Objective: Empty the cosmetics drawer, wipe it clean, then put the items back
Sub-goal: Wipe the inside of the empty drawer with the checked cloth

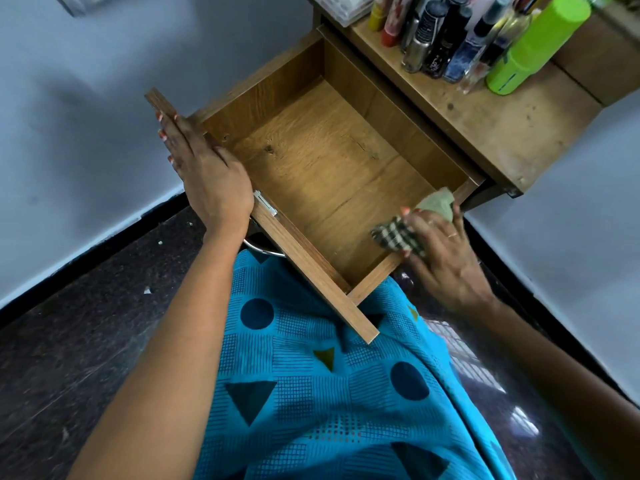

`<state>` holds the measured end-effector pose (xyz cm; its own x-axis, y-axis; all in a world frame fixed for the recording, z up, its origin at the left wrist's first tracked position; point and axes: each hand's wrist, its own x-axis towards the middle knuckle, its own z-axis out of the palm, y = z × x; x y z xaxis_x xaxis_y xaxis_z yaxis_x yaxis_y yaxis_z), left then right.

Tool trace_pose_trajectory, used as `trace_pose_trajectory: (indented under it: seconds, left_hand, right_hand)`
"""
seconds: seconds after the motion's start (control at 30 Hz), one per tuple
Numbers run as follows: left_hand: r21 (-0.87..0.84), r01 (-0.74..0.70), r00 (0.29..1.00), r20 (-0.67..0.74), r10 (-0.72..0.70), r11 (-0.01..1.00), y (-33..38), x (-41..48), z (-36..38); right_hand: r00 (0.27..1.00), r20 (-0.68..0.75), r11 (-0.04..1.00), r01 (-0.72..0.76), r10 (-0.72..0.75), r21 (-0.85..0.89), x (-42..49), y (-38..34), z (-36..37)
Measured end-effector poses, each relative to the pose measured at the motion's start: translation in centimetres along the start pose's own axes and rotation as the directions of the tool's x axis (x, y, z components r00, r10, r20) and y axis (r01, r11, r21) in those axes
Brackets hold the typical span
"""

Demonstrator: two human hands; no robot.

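The wooden drawer [287, 98] is pulled out wide and its inside shows bare wood with nothing in it. My left hand [204, 168] lies flat with straight fingers over the drawer's front panel at the left corner. My right hand [446, 251] grips a checked black-and-white and green cloth [398, 235] against the drawer's right side wall near the front. The cosmetics bottles [446, 36] stand together on the wooden cabinet top [502, 129] behind the drawer.
A lime green bottle [533, 46] stands at the right of the bottles. A clear plastic box [343, 5] sits at the top's back edge. Pale walls flank the cabinet, dark speckled floor lies below, and blue patterned fabric covers my lap.
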<state>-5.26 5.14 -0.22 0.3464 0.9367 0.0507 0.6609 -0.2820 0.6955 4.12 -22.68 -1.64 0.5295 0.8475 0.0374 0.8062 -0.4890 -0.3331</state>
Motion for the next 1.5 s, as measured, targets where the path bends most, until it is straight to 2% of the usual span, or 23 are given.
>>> trace_pose_trajectory:
  seconds: [0.17, 0.23, 0.3, 0.47, 0.6, 0.73, 0.83, 0.93, 1.2, 1.4, 1.5]
  left_hand:
    - [0.001, -0.001, 1.0, -0.002, 0.001, 1.0, 0.1, 0.0, -0.1]
    - [0.0, -0.006, 1.0, 0.0, 0.006, 1.0, 0.0, 0.0, -0.1]
    - [-0.001, -0.006, 1.0, 0.007, 0.006, 1.0, 0.0, 0.0, 0.0]
    - [0.001, -0.009, 1.0, 0.004, 0.009, 1.0, -0.1, 0.0, 0.0]
    - [0.004, -0.009, 1.0, 0.007, 0.009, 1.0, -0.1, 0.1, 0.0]
    - [0.01, -0.01, 1.0, 0.014, 0.009, 1.0, -0.1, 0.0, 0.0]
    - [0.011, -0.008, 1.0, 0.011, 0.008, 1.0, 0.0, 0.0, -0.1]
    - [0.005, -0.003, 1.0, 0.012, 0.002, 1.0, 0.0, 0.1, 0.0]
    - [-0.016, -0.003, 1.0, 0.01, 0.003, 1.0, 0.0, 0.0, 0.0]
    - [-0.026, -0.011, 1.0, 0.011, 0.012, 1.0, 0.0, 0.0, 0.1]
    - [-0.021, -0.016, 1.0, 0.012, 0.016, 1.0, -0.1, 0.0, 0.2]
  right_hand:
    - [0.966, -0.067, 0.961, -0.24, 0.251, 0.138, 1.4, 1.8, -1.5]
    - [0.959, -0.06, 0.948, -0.262, 0.277, 0.181, 1.1, 1.0, -1.4]
    - [0.97, -0.036, 0.958, -0.229, 0.239, 0.173, 0.3, -0.4, -0.9]
    - [1.0, 0.022, 0.991, -0.02, 0.018, 0.13, -3.0, -4.9, 1.5]
    - [1.0, -0.001, 0.999, 0.007, -0.007, 0.033, -3.4, -5.6, 1.9]
    - [0.979, -0.107, 0.985, -0.172, 0.175, 0.035, -1.8, -3.3, 1.4]
    - [0.924, -0.117, 0.93, -0.352, 0.363, 0.104, 0.0, -1.4, 0.1]
    - [0.87, -0.138, 0.881, -0.464, 0.472, 0.092, 1.7, -0.2, -0.9]
    - [0.849, -0.097, 0.844, -0.527, 0.519, -0.097, 4.3, -0.6, -2.0]
    - [0.876, -0.041, 0.796, -0.455, 0.48, -0.4, 7.4, 0.0, -1.7]
    - [0.898, -0.093, 0.767, -0.418, 0.43, -0.487, 9.6, -0.1, -0.9]
